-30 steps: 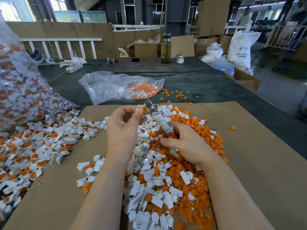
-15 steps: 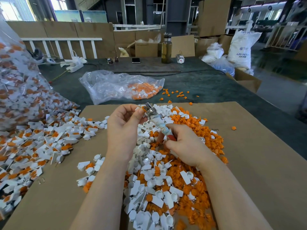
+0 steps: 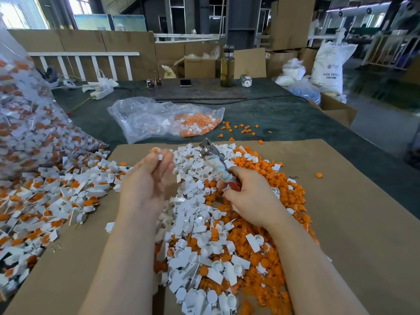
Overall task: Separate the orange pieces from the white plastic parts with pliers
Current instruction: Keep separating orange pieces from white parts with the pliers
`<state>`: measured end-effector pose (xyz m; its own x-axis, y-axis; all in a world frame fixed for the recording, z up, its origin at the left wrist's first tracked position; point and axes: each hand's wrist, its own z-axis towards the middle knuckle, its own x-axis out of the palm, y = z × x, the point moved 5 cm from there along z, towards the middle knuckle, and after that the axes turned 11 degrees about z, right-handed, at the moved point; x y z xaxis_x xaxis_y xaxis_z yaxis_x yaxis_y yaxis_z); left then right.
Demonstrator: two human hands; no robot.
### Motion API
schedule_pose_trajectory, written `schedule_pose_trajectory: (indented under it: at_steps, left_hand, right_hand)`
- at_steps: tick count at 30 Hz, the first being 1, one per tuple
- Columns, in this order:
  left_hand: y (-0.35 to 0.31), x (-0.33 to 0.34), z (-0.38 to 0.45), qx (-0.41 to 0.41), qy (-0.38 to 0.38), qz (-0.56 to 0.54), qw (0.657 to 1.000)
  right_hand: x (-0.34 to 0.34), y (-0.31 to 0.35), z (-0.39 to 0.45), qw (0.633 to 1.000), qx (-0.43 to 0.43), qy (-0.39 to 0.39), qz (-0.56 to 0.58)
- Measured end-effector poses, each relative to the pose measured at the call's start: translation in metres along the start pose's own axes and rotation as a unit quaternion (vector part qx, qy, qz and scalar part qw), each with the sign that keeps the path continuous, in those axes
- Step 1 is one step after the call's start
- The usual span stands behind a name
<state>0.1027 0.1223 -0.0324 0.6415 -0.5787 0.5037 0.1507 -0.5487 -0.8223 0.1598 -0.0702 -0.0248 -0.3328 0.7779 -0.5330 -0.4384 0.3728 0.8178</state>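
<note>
My left hand (image 3: 146, 178) is raised over the cardboard and pinches a small white plastic part with an orange piece (image 3: 157, 153) at its fingertips. My right hand (image 3: 250, 198) grips the taped, red-handled pliers (image 3: 212, 159), whose metal jaws point up and left, apart from the part. Beneath both hands lies a mixed pile of separated white parts (image 3: 195, 223) and orange pieces (image 3: 272, 253). Unseparated white-and-orange parts (image 3: 45, 196) spread across the left.
A big clear bag of unseparated parts (image 3: 27, 123) leans at the left. A smaller clear bag (image 3: 168, 119) holding orange pieces lies beyond the cardboard sheet (image 3: 352, 223). A bottle (image 3: 227, 67), phone (image 3: 185, 82) and power strip (image 3: 102, 92) sit at the table's far side.
The pliers' jaws were at the part in my left hand; now the two hands have drawn apart, the left hand moving left with the part.
</note>
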Motion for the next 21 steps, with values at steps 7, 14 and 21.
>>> schedule_pose_trajectory:
  at_steps: [7,14,21]
  left_hand:
    - [-0.013,-0.046,0.016,-0.03,-0.094,-0.324,0.941]
    - [-0.016,-0.062,0.02,0.015,-0.133,-0.456,0.88]
    - [-0.019,-0.047,0.014,0.021,-0.095,-0.203,0.974]
  right_hand:
    - [-0.006,-0.009,0.002,0.998,0.008,-0.049,-0.03]
    - [-0.011,-0.016,0.004,0.995,0.042,-0.086,-0.036]
    - [-0.016,-0.015,0.004,0.992,0.05,-0.116,-0.024]
